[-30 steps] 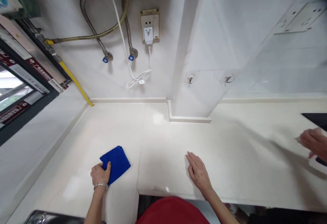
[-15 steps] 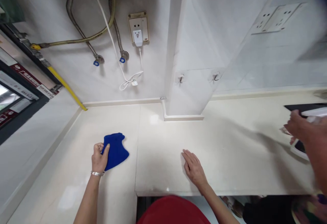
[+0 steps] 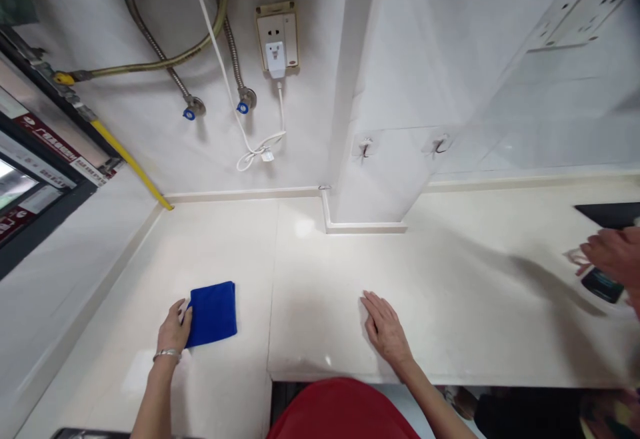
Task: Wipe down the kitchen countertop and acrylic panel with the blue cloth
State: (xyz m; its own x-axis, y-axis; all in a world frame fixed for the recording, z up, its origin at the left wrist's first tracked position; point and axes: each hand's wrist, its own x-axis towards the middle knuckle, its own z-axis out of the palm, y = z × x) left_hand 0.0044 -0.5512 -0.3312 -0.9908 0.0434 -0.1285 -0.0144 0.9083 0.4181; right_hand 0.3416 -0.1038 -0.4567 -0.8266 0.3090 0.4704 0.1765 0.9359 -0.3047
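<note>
A folded blue cloth (image 3: 213,312) lies flat on the cream countertop (image 3: 450,305). My left hand (image 3: 175,327), with a silver bracelet at the wrist, holds the cloth's left edge between thumb and fingers. My right hand (image 3: 385,327) rests palm down on the counter, fingers stretched out and empty, well to the right of the cloth.
Another person's hand (image 3: 613,257) at the far right touches a dark phone-like object (image 3: 601,285) near a black hob edge (image 3: 607,213). Wall pipes with blue valves (image 3: 190,113), a socket with white plug (image 3: 276,59) and a yellow pipe (image 3: 131,163) stand behind. The counter's front edge runs below my hands.
The cloth was bunched and lifted under my left hand half a second ago; now it lies flat and squared, slightly further left. My right hand stayed put. The other person's hand moved.
</note>
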